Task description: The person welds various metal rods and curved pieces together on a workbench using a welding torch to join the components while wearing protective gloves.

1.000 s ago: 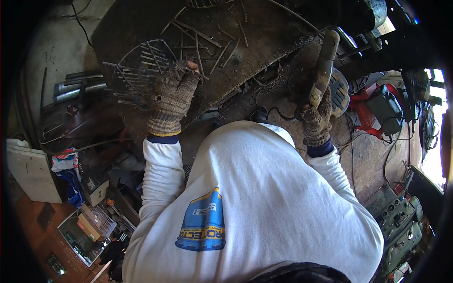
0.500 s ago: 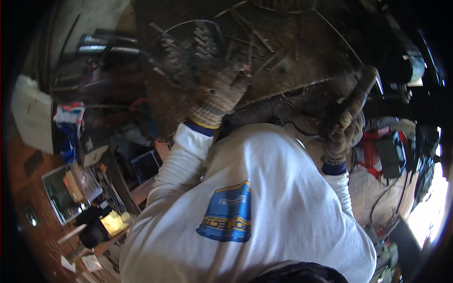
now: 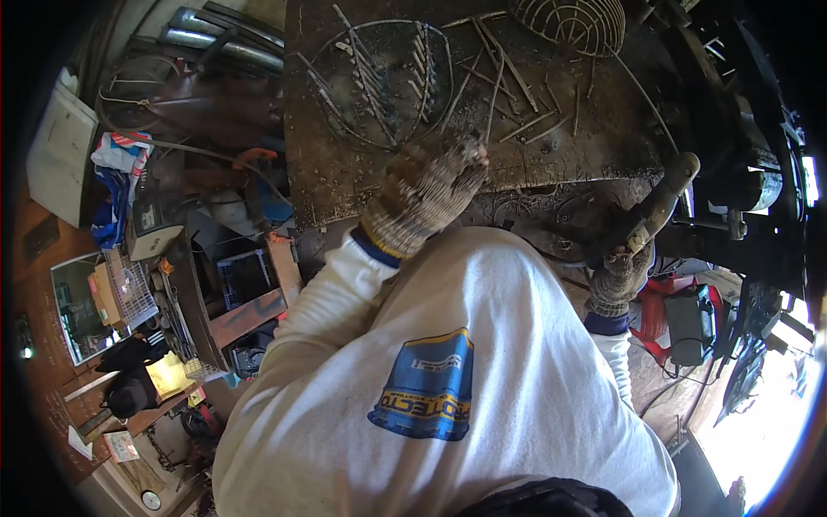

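Note:
Both my hands wear brown knitted work gloves. My left hand [image 3: 424,191] is at the near edge of a dark, worn worktable [image 3: 345,189], its fingers pinched around the lower end of a thin metal rod [image 3: 494,99]. On the right, my right hand [image 3: 616,280] grips a welding electrode holder [image 3: 662,194]. From its tip a long, thin electrode [image 3: 643,93] slants up and left toward a round wire grate [image 3: 568,24]. Beyond my left hand, a metal hoop [image 3: 449,65] with rows of short rods lies on the table.
Several loose metal rods [image 3: 512,65] are scattered across the table. Dark machinery [image 3: 732,164] stands at the right, with a red and grey case [image 3: 689,314] below it. Metal pipes [image 3: 215,47], an orange clamp-like part [image 3: 257,156] and a shelf frame [image 3: 250,319] are at the left.
My view has shifted and sharpened from a blur, so the table's contents sit further right. My left hand appears slightly further right and lower; both hands keep their grips.

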{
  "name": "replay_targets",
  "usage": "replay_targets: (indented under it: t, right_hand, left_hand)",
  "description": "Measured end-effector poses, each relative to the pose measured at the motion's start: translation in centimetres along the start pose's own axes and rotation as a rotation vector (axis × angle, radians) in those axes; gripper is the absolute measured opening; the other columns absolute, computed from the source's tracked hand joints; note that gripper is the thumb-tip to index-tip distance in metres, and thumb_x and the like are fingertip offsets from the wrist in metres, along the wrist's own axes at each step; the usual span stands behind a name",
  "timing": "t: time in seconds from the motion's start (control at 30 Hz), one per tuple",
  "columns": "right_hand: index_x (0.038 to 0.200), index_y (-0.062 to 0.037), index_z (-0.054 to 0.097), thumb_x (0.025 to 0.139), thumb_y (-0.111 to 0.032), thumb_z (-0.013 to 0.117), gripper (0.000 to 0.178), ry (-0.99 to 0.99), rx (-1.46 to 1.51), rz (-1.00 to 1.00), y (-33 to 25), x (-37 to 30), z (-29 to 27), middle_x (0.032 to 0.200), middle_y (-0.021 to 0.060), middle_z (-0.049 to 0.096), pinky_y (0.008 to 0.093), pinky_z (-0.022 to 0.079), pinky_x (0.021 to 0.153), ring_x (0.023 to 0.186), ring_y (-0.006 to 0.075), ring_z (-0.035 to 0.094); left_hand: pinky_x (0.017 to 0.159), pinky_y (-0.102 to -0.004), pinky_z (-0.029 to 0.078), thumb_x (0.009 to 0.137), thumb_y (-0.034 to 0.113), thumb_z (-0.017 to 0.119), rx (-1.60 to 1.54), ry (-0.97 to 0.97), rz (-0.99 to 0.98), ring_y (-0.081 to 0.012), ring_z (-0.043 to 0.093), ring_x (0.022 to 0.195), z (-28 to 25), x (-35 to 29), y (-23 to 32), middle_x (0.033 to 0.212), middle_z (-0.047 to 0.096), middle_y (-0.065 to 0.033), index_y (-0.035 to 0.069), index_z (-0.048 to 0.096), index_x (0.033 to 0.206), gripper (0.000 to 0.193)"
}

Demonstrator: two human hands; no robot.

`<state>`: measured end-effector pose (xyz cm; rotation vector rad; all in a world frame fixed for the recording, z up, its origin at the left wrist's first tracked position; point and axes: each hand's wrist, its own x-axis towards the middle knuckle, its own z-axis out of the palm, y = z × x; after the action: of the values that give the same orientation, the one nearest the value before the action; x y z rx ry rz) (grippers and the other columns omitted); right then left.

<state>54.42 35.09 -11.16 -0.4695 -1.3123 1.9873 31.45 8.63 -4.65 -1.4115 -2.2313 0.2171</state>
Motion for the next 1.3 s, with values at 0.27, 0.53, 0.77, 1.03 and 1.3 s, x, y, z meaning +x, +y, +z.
replay_targets:
  t: [0.27,0.53,0.77,1.03,1.3]
  right_hand:
    - [0.147,-0.0002,0.042,0.076,-0.050,0.088,0.098,0.039,-0.182,-0.018,-1.1,0.2,2.0,0.126,0.0105,0.063,0.0294,0.057,0.077,0.092,0.0166,0.067]
    - [0.154,-0.0061,0.036,0.079,-0.031,0.090,0.096,-0.017,-0.048,0.065,-0.4,-0.1,1.1,0.127,0.0036,0.060,0.0208,0.053,0.065,0.082,0.0067,0.061]
    - [0.156,-0.0066,0.035,0.082,-0.038,0.089,0.097,-0.073,-0.115,0.029,-0.4,0.4,2.1,0.136,0.0072,0.057,0.0220,0.055,0.072,0.103,0.0125,0.064]
    - [0.157,-0.0048,0.033,0.081,-0.042,0.089,0.102,-0.102,-0.166,0.023,-0.2,-0.2,0.9,0.141,0.0087,0.054,0.0217,0.055,0.076,0.112,0.0142,0.061]
    - [0.139,0.0033,0.050,0.077,-0.059,0.083,0.094,0.053,-0.326,-0.038,-0.7,-0.5,2.1,0.123,0.0172,0.067,0.0366,0.059,0.086,0.103,0.0254,0.070]
  left_hand:
    - [0.092,-0.0399,0.059,0.092,0.010,0.076,-1.022,0.150,-0.408,-0.0267,0.068,0.110,-7.3,-7.4,-3.5,0.118,0.070,-0.0154,0.004,0.067,0.119,0.029]
    - [0.076,-0.0382,0.057,0.085,0.008,0.081,-0.744,0.268,-0.685,-0.0265,0.071,0.084,-8.9,-10.2,-4.3,0.096,0.071,-0.0097,0.010,0.068,0.108,0.027]
    - [0.076,-0.0380,0.058,0.085,0.008,0.081,-0.744,0.263,-0.757,-0.0270,0.072,0.083,-8.8,-10.0,-4.1,0.096,0.073,-0.0105,0.009,0.068,0.106,0.025]
    - [0.074,-0.0375,0.058,0.092,0.010,0.075,-0.574,0.244,-0.596,-0.0277,0.073,0.083,-6.8,-7.5,-7.1,0.094,0.074,-0.0100,0.009,0.068,0.109,0.018]
    - [0.067,-0.0312,0.055,0.099,0.014,0.070,-0.694,0.152,-0.638,-0.0135,0.067,0.071,-2.0,-5.4,-11.3,0.090,0.071,-0.0052,0.005,0.068,0.109,0.014]
